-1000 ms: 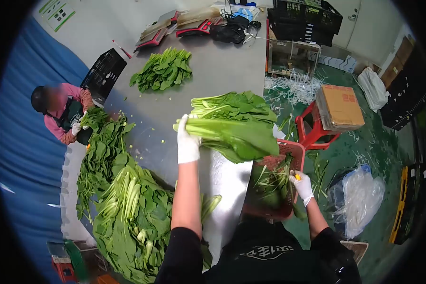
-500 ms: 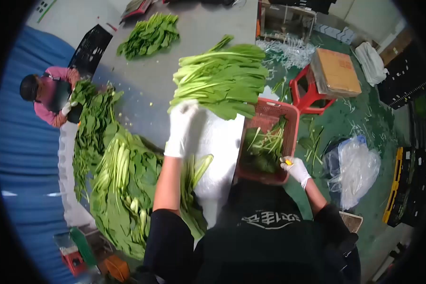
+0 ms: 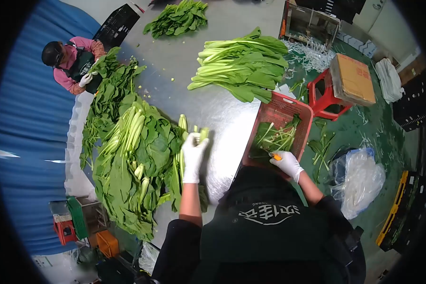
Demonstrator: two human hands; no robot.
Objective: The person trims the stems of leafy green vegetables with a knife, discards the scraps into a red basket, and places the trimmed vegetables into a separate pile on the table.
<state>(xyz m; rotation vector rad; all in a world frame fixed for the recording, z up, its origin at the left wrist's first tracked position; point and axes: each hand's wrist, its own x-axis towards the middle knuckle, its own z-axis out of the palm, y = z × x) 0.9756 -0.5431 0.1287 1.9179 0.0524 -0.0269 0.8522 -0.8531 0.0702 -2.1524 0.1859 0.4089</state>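
My left hand (image 3: 193, 156), in a white glove, is closed on the pale end of a leafy green stalk (image 3: 204, 134) above the metal table. Beside it is a big heap of leafy greens (image 3: 144, 142), pale stems showing among broad leaves. In my gloved right hand (image 3: 288, 164), closed over the front edge of the red crate, is a small orange-handled tool (image 3: 276, 157); it looks like a knife, its blade barely visible. Loose leaves and cut stems (image 3: 279, 137) lie inside the red crate (image 3: 306, 113). Farther forward, a neat row of leafy greens (image 3: 241, 64) rests on the table.
A co-worker (image 3: 75, 64) handles greens at the left of the metal table (image 3: 170, 94). Another pile of greens (image 3: 177, 19) lies at the back. On the right stand a red stool (image 3: 324, 97) with a cardboard box (image 3: 355, 78) and a clear plastic bag (image 3: 362, 182).
My left hand has left the row of greens and come back toward me, beside the heap, where it now grips a stalk. My right hand stays by the crate, turned slightly inward.
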